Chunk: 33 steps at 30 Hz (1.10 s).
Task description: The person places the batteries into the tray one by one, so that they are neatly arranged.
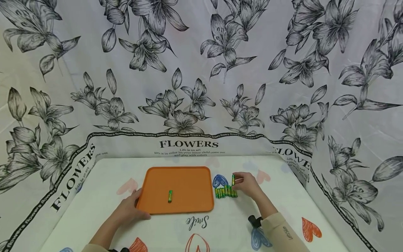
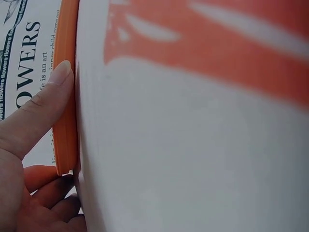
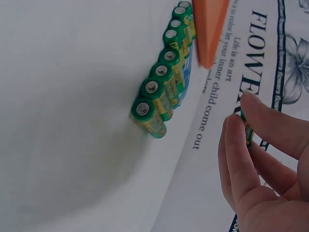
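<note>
An orange tray point(image 1: 189, 175) lies on the table, with one green-and-yellow battery point(image 1: 170, 196) on it, left of its middle. My left hand point(image 1: 130, 206) grips the tray's near left corner; in the left wrist view the thumb point(image 2: 57, 82) presses the orange side wall and the other fingers are at the corner, partly hidden. To the right of the tray, my right hand point(image 1: 247, 184) pinches another battery point(image 1: 233, 180) between thumb and fingertips, raised over the table. Just beside it, several batteries point(image 3: 164, 77) lie in a row, side by side.
The table has a white cloth point(image 1: 170, 232) printed with hearts and lettering. A flower-printed curtain point(image 1: 189, 105) surrounds its back and sides. A black wrist device point(image 1: 255, 221) sits at the right sleeve.
</note>
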### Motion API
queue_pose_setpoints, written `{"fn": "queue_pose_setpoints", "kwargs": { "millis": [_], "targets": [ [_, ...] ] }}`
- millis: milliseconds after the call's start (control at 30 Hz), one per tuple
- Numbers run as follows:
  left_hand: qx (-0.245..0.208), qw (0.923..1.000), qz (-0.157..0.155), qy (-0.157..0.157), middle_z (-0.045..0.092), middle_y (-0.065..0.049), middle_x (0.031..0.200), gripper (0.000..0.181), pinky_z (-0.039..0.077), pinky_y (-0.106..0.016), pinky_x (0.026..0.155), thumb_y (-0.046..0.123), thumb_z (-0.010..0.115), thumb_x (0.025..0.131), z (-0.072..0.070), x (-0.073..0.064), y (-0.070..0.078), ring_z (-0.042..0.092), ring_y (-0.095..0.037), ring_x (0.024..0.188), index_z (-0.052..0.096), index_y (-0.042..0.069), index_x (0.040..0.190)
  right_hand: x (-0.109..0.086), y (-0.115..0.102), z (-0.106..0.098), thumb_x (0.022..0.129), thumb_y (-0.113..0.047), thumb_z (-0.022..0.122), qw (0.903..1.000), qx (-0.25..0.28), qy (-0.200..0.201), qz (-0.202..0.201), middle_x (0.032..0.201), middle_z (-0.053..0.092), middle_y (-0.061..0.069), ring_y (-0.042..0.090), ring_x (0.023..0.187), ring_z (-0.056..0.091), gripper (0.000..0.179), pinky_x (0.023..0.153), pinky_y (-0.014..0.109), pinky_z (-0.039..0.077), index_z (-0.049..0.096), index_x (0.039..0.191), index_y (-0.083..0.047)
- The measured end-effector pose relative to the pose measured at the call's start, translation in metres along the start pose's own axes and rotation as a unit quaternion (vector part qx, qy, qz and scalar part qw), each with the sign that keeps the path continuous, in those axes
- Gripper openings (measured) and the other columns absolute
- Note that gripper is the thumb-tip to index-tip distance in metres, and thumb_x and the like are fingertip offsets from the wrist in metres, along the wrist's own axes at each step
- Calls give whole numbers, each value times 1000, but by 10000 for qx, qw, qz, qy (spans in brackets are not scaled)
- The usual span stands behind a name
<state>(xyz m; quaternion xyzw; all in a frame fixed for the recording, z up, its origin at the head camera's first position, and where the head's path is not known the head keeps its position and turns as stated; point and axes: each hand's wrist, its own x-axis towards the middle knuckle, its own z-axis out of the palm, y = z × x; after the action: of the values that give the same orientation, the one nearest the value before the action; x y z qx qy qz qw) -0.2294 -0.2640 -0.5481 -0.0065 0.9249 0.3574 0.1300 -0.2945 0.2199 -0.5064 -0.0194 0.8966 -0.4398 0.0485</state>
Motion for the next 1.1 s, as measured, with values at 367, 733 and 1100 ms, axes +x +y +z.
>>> {"fn": "queue_pose_setpoints", "kwargs": {
  "millis": [367,733,1100],
  "targets": [
    [11,10000,26,62,13,-36,161,137,21,-69,116,50,96,54,0,-2,1,18,-55,147,24,-1,158,4,-32,19,81,-1,82,9996,166,-198,-123,117,71,9,25,104,69,56,83,37,61,64,134,-6],
    [-29,9999,50,90,14,-36,161,137,22,-70,116,52,96,54,1,-2,-1,19,-57,146,24,0,158,11,-55,44,81,-2,82,9974,318,-580,-302,119,70,10,23,104,69,57,82,37,61,63,135,-3],
    [-35,10000,16,79,14,-35,161,139,21,-70,115,53,96,52,1,-2,-1,18,-57,147,24,0,158,11,-79,64,81,-3,83,9953,234,-795,-491,113,72,9,23,100,69,56,80,35,62,63,133,-1]
  ]
}}
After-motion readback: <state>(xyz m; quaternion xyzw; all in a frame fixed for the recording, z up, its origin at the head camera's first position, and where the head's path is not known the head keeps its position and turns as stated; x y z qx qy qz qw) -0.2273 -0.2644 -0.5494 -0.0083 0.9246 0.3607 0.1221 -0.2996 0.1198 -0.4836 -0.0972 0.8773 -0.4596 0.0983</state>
